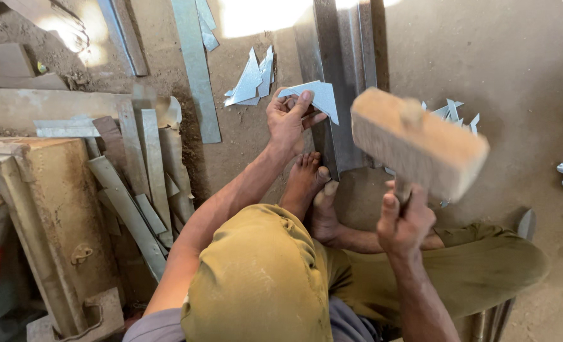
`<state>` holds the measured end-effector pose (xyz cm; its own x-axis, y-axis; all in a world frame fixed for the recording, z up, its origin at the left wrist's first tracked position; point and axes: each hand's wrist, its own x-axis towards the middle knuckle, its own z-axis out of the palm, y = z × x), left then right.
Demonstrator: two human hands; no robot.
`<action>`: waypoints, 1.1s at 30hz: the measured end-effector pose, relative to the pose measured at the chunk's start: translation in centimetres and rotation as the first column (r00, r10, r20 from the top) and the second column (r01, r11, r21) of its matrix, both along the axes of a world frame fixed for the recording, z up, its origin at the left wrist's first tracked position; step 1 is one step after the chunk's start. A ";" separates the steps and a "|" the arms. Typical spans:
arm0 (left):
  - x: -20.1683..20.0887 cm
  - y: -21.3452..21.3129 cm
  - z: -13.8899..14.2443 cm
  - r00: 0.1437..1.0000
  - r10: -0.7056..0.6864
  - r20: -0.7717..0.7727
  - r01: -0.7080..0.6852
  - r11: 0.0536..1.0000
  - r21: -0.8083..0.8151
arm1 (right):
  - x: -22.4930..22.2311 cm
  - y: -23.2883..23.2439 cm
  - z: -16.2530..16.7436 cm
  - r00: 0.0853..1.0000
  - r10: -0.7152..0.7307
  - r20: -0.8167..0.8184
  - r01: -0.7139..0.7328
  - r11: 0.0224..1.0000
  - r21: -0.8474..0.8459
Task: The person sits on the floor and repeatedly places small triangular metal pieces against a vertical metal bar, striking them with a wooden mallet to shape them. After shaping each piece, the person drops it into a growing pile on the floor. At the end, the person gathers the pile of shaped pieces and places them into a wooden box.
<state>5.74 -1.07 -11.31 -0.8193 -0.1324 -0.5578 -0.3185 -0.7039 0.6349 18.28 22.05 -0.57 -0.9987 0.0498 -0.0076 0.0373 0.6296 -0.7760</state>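
Left hand (289, 120) fingers pinch a bent sheet-metal piece (319, 95) on the steel rail (345, 76); right hand (405, 221) fingers clench a raised wooden mallet (421, 142). Cut pieces (251, 79) just beyond the left fingers look finished; this one seems mid-shaping

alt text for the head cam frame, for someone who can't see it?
Seated on a dirt floor, a person raises a wooden mallet in the right hand while the left hand holds a bent sheet-metal piece on a steel bar. Metal offcuts lie nearby.
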 end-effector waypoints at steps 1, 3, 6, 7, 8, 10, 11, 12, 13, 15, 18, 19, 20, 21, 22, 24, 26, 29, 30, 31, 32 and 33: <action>0.0 0.0 0.0 1.000 0.003 0.010 -0.003 1.000 -0.005 | -0.1 0.1 -0.4 0.999 0.031 0.004 -0.031 0.999 -0.013; 0.1 0.1 0.1 1.000 0.014 0.015 -0.015 1.000 0.009 | -0.5 0.3 -1.6 0.994 0.108 0.003 -0.103 0.941 0.322; 0.2 0.2 0.2 0.999 0.035 -0.002 -0.035 0.999 0.003 | -0.7 1.0 -3.0 0.998 -0.012 0.060 -0.010 0.937 0.349; 0.1 0.3 0.2 0.999 0.031 -0.011 -0.031 1.000 0.003 | -0.7 1.3 -3.3 0.991 -0.097 0.094 0.066 0.954 0.291; 0.1 0.2 0.2 1.000 0.024 -0.008 -0.024 1.000 0.004 | -0.8 1.4 -3.5 0.991 -0.103 0.084 0.076 0.957 0.280; 0.1 0.2 0.2 1.000 0.012 0.005 -0.013 1.000 0.010 | -1.0 1.8 -3.3 0.991 -0.113 0.071 0.091 0.961 0.262; 0.0 0.2 0.1 1.000 0.006 0.003 -0.006 1.000 0.013 | -1.0 2.1 -2.7 0.992 -0.101 0.080 0.079 0.968 0.238; -0.1 0.1 0.1 1.000 0.003 0.000 -0.003 1.000 0.014 | -1.3 2.1 -2.1 0.993 -0.086 0.087 0.066 0.975 0.211; -0.1 0.1 0.0 1.000 0.002 -0.004 -0.002 1.000 0.014 | -1.5 1.9 -1.3 0.993 -0.067 0.094 0.049 0.982 0.184; -0.1 0.0 -0.1 1.000 0.013 0.002 -0.013 1.000 0.010 | -1.8 1.7 1.1 0.989 -0.099 0.114 0.092 0.994 0.066; -0.1 -0.2 -0.2 1.000 0.020 -0.011 -0.020 0.999 0.031 | -1.8 0.5 4.1 0.992 -0.102 -0.077 0.077 0.958 -0.275; -0.1 -0.2 -0.3 1.000 0.019 -0.012 -0.018 0.999 0.045 | -1.7 -0.2 4.6 0.978 -0.115 -0.171 0.037 0.914 -0.403; 0.0 -0.2 -0.3 1.000 0.013 -0.006 -0.013 0.999 0.042 | -1.9 -1.0 4.2 0.971 -0.144 -0.192 0.034 0.874 -0.485; 0.0 -0.2 -0.4 1.000 0.009 -0.009 -0.009 0.999 0.037 | -2.2 -1.8 3.4 0.960 -0.175 -0.218 0.022 0.826 -0.563; 0.0 -0.3 -0.4 1.000 0.007 -0.014 -0.007 1.000 0.030 | -2.8 -2.4 2.3 0.948 -0.206 -0.243 0.003 0.769 -0.639; 0.0 -0.3 -0.5 1.000 0.003 -0.005 -0.003 1.000 0.026 | -4.0 -2.3 -0.2 0.942 0.088 -0.325 -0.151 0.973 -0.174; 0.0 -0.4 -0.6 1.000 -0.002 -0.012 0.002 1.000 0.022 | -4.6 -1.1 -2.1 0.997 0.080 0.003 -0.080 0.996 0.046; -0.1 -0.4 -0.7 1.000 -0.013 -0.026 0.014 1.000 0.022 | -3.9 0.5 -3.2 0.989 -0.126 0.079 0.138 0.974 -0.178; -0.1 -0.4 -0.7 1.000 -0.015 -0.019 0.016 0.999 0.029 | -3.6 0.7 -3.3 0.974 -0.216 0.064 0.225 0.911 -0.346; -0.1 -0.4 -0.7 1.000 -0.018 -0.011 0.019 0.999 0.037 | -3.2 0.7 -3.3 0.976 -0.214 -0.039 0.181 0.897 -0.404; -0.1 -0.4 -0.7 1.000 -0.018 0.007 0.017 0.999 0.035 | -2.8 0.6 -3.3 0.966 -0.214 -0.146 0.126 0.880 -0.458; -0.1 -0.4 -0.7 1.000 -0.017 0.024 0.016 0.999 0.033 | -2.6 0.3 -3.3 0.943 -0.218 -0.251 0.064 0.860 -0.506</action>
<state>5.65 -1.51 -12.02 -0.8071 -0.1004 -0.5818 -0.3455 -0.7188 0.6033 15.68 22.40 -3.91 -0.9414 0.2568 0.2187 -0.1769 0.1761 -0.9683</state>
